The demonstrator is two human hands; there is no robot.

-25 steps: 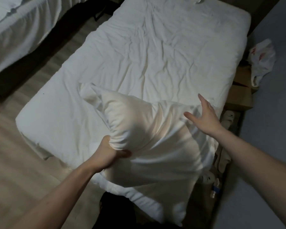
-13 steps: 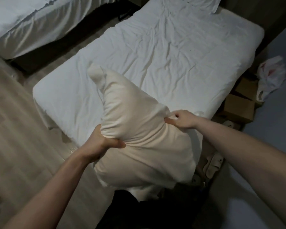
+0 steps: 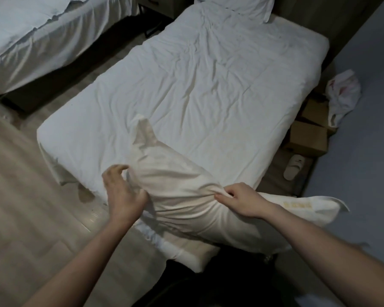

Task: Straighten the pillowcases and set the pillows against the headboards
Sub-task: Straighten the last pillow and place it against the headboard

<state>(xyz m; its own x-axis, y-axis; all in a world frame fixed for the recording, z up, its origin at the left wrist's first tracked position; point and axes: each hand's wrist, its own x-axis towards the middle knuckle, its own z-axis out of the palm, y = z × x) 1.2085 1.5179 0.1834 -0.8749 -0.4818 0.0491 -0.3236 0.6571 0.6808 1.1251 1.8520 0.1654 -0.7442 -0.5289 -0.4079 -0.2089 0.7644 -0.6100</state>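
Since the frame before: left hand (image 3: 122,193) had let go, fingers spread against the pillow (image 3: 186,196); pillow dropped lower, across the bed (image 3: 208,85) foot. Item: pillow, soft, light, limp, loose cotton case, likely slack at its corners. Right hand (image 3: 242,199) grip pinched a fabric fold. Best hold: case seams. Second pillow (image 3: 237,5) at headboard end.

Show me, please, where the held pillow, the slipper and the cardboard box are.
held pillow (image 3: 182,196): head view, middle of its creased case.
slipper (image 3: 294,167): head view, its upper strap.
cardboard box (image 3: 307,138): head view, its top face.
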